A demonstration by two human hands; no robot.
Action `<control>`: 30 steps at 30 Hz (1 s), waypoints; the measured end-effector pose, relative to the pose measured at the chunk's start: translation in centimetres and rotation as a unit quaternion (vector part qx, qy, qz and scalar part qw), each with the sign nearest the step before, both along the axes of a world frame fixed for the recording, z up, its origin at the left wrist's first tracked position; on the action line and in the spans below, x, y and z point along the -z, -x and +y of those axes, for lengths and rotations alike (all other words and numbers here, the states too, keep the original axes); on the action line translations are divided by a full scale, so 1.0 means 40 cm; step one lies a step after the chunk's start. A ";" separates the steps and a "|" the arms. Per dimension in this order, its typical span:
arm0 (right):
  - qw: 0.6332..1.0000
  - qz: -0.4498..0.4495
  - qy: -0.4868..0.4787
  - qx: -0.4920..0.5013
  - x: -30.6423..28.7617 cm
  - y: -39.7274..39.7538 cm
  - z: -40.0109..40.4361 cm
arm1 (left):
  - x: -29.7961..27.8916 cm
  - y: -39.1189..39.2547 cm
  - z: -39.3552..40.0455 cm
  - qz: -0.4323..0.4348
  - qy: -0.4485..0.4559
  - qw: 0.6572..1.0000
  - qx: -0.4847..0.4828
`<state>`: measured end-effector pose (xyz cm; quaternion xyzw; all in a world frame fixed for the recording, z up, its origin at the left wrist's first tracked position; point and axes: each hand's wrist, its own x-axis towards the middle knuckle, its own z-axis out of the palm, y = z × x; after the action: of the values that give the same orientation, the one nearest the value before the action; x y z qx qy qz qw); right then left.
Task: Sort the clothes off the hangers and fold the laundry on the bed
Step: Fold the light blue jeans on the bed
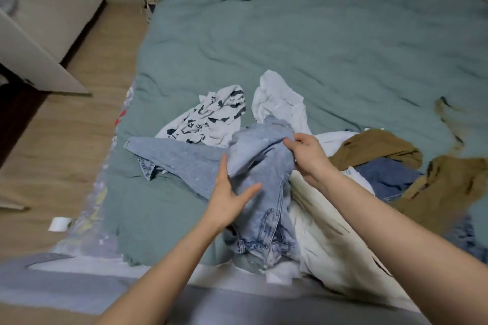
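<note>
Nearest the camera, two bare forearms reach in from the bottom edge over the near side of the bed [330, 34], which is covered by a wrinkled grey-green quilt. Between them lies a pair of light blue jeans [261, 174], its waistband and pockets at the near end, one leg trailing off to the left across the quilt.

The left hand [229, 194] lies flat against the left side of the jeans with its fingers straight and the thumb spread, pressing the denim rather than clutching it. The right hand [307, 155], slightly farther off, has its fingers curled and pinches a raised fold of the same jeans near their far end.

Just right of the jeans, under the right forearm, lies a cream garment [324, 235], touching the denim. Farther right is a heap: an olive-brown garment [375, 148], a darker blue denim piece [388, 177] below it, and a second olive-brown piece [449, 182] at the right edge (how these are tangled together I cannot tell).

Beyond the jeans to the left lies a white top with black print [208, 119], and beside it, right of centre, a crumpled pale grey-white garment [277, 103], both touching the jeans.

To the left of the bed runs a wooden floor [79, 124], with pale cabinet fronts [52, 8] at the far left.
</note>
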<state>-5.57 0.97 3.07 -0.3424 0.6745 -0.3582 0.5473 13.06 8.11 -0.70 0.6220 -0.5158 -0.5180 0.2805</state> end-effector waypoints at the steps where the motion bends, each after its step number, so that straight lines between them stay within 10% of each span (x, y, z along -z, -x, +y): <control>1: 1.000 -0.012 0.018 0.007 -0.044 -0.003 -0.014 | -0.023 0.004 -0.014 0.022 0.007 0.999 -0.030; 11: 0.964 -0.215 0.127 0.093 -0.372 -0.067 -0.096 | -0.192 0.085 -0.137 -0.104 0.116 0.988 -0.022; 17: 0.962 -0.227 0.110 0.102 -0.408 -0.101 -0.101 | -0.150 0.007 -0.141 -0.163 -0.003 0.979 -0.120; 24: 0.970 -0.195 0.118 0.091 -0.347 -0.094 -0.132 | -0.158 -0.090 -0.144 0.010 -0.098 0.990 -0.100; 30: 0.976 0.002 0.145 -0.163 -0.269 -0.161 -0.135 | -0.273 -0.117 -0.169 0.300 -0.118 0.922 -0.215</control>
<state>0.86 -4.42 13.81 -0.5245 0.5515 -0.3575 0.5413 17.73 1.36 10.24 0.5621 -0.1966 -0.6650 0.4507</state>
